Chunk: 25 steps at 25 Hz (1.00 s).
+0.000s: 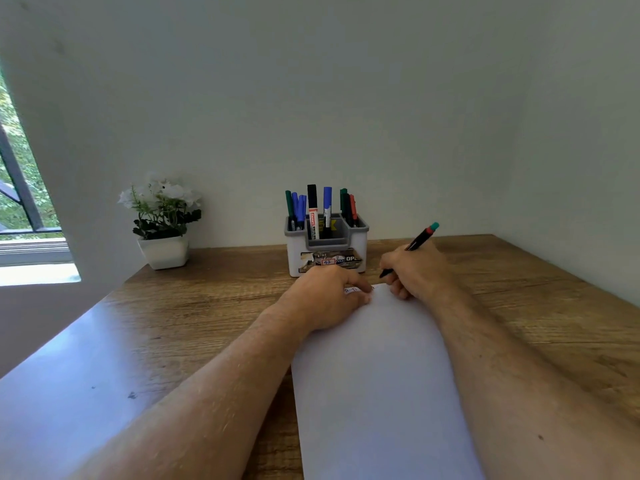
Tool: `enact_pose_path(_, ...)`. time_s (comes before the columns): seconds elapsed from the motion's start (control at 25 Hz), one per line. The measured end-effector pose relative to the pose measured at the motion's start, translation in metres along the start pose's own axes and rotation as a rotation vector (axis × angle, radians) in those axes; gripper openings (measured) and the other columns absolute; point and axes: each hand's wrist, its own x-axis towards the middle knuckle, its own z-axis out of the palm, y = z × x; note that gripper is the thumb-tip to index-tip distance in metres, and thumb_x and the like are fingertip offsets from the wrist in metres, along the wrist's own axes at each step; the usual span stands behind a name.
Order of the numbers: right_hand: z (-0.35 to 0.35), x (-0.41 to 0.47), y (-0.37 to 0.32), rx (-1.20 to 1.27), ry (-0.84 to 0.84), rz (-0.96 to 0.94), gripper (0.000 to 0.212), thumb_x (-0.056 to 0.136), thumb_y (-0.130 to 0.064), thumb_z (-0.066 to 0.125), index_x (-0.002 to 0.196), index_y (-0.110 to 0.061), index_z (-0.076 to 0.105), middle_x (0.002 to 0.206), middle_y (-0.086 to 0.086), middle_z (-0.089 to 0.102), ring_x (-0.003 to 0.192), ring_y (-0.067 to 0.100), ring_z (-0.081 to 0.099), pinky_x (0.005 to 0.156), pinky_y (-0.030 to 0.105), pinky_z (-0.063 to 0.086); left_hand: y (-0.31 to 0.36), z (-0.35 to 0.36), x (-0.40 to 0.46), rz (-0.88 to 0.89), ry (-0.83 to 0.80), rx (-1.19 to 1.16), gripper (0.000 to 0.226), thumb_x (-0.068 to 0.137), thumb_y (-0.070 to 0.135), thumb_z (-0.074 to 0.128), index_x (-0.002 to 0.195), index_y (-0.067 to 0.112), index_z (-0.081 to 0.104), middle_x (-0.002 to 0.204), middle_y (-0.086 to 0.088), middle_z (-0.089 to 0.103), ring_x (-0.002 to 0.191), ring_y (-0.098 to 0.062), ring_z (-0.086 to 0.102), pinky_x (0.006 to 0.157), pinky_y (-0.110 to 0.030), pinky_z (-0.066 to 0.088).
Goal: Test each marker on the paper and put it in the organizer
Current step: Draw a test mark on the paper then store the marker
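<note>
Near the middle of the frame, a white and grey organizer (327, 244) on the wooden table (207, 306), full of standing markers: green and blue ones at its left, black and blue in the middle, green and red at its right. Just below it, left hand (329, 296) pressed flat on the top edge of the paper (377, 375), right hand (414, 271) closed around a black marker (420, 239) with a teal end cap, tip down by the paper's top edge. Small marks on the paper mostly hidden by fingers and too tiny to read; flower pot (164, 251) at middle left.

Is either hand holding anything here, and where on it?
The right hand grips a black marker low on its barrel, near the tip. The left hand holds nothing; it presses flat on the paper.
</note>
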Motion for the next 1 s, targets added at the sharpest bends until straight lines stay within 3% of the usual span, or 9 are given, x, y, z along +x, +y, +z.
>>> enact_pose_path(0.16,-0.0040,-0.0017,0.0029,-0.079,-0.013,-0.031,0.010,0.074,-0.016,0.064,0.076,-0.006,0.063,0.065,0.010,0.071,0.040,0.012,0.057,0.039,0.020,0.040,-0.0010,0.0005,0.0005,-0.004,-0.004,-0.005,0.029,0.095,0.045,0.056,0.122,0.042,0.064,0.130,0.006,0.061,0.112,-0.017,0.055,0.100,-0.036,0.045)
enact_pose_path(0.4,-0.0033,0.0000,0.0059,-0.212,0.010,-0.080,0.023,0.075,-0.024,0.066,0.089,-0.007,0.061,0.087,0.009,0.069,0.059,0.010,0.055,0.045,0.020,0.034,0.0001,0.0001,0.0025,-0.028,-0.025,-0.011,0.030,0.095,0.045,0.056,0.124,0.041,0.063,0.134,0.004,0.059,0.115,-0.019,0.054,0.103,-0.040,0.045)
enact_pose_path(0.56,-0.0035,0.0028,0.0066,-0.191,0.008,-0.096,0.017,0.073,-0.022,0.065,0.081,-0.009,0.056,0.086,0.013,0.069,0.059,0.013,0.056,0.046,0.020,0.035,0.0003,0.0006,0.0015,-0.027,-0.011,-0.030,0.029,0.095,0.044,0.057,0.123,0.041,0.064,0.131,0.005,0.062,0.111,-0.017,0.055,0.101,-0.038,0.046)
enact_pose_path(0.72,-0.0014,0.0050,0.0096,-0.197,0.023,-0.082,0.023,0.074,-0.023,0.067,0.089,-0.007,0.061,0.087,0.010,0.071,0.058,0.009,0.059,0.044,0.018,0.035,0.0009,0.0001,0.0016,-0.035,-0.016,-0.032,0.030,0.095,0.044,0.057,0.123,0.041,0.064,0.131,0.004,0.061,0.112,-0.017,0.055,0.100,-0.037,0.046)
enact_pose_path(1.0,-0.0005,0.0066,0.0111,-0.188,0.043,-0.095,0.020,0.072,-0.022,0.067,0.084,-0.008,0.059,0.087,0.012,0.070,0.063,0.013,0.061,0.047,0.020,0.036,0.0013,0.0003,0.0023,-0.044,-0.023,-0.029,0.029,0.095,0.045,0.058,0.123,0.042,0.064,0.133,0.004,0.060,0.112,-0.018,0.055,0.100,-0.037,0.046)
